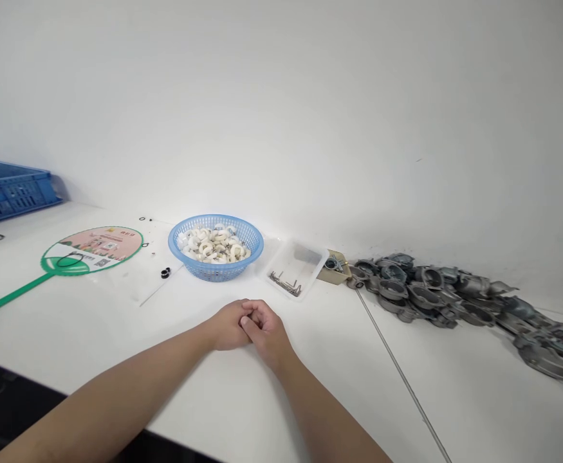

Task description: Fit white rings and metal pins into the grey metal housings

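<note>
Blue basket (216,272) beyond left hand (230,326)

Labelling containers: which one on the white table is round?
The light-blue perforated plastic basket holding white rings; the clear plastic tray, tan box and darker-blue plastic crate have straight sides.

We counted: hands (230,329), two; round basket (213,271), one; clear tray (284,260), one; hand fan (94,250), one; blue crate (13,197), one.
</note>
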